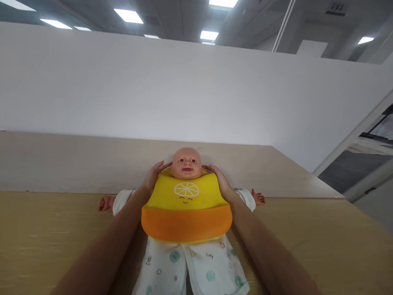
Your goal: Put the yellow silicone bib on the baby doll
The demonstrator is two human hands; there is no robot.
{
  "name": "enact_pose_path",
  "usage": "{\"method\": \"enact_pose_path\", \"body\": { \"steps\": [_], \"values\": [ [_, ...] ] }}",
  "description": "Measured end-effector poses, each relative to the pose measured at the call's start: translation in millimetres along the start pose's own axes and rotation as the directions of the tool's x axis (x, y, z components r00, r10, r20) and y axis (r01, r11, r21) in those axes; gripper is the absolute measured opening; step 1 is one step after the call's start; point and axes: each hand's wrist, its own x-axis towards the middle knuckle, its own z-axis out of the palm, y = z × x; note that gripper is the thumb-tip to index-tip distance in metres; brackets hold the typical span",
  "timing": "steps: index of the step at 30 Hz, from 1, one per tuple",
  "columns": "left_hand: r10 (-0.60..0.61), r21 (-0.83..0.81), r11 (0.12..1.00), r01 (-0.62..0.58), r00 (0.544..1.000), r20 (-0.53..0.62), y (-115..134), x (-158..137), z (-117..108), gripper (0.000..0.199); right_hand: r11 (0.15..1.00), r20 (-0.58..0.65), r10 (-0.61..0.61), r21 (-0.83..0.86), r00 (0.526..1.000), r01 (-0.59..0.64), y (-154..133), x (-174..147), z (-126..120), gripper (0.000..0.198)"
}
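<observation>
A baby doll [186, 159] lies on its back, wearing a white printed outfit [202, 266], its arms spread to the sides. Over its chest is a yellow silicone bib [184, 196] with a white citrus-slice print and an orange catch pocket [186, 224]. My left hand [155, 174] is at the bib's upper left edge, fingers curled in toward the doll's neck. On the opposite side my right hand [219, 178] grips the upper right edge the same way. Fingertips of both hands are partly hidden behind the doll's head, and the bib's fastening is out of sight.
The doll rests on a wooden table [307, 233] with a seam across it near the doll's shoulders. A white partition [184, 94] rises behind the far edge. To the right, past the table's corner, floor [340, 168] shows.
</observation>
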Motion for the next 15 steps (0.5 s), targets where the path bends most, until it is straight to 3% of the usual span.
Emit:
{"method": "enact_pose_path", "body": {
  "steps": [5, 9, 15],
  "values": [
    [-0.017, -0.124, 0.992, 0.02, 1.0, 0.025, -13.1, -35.4, 8.3, 0.05, 0.992, -0.046, -0.129, -0.014, 0.991, 0.128, 4.1, -44.0, 5.9, 0.026],
    [-0.033, -0.113, 0.993, 0.043, 0.995, 0.09, -31.7, -65.0, 6.9, 0.065, 0.993, -0.094, -0.115, -0.017, 0.989, 0.113, 8.2, -89.1, 8.6, 0.021],
    [0.019, -0.043, 0.999, -0.017, 0.999, 0.038, -60.7, -124.4, 4.6, 0.072, 0.994, 0.045, -0.033, 0.103, 0.998, 0.028, 31.2, -145.1, -2.8, 0.022]
  ]
}}
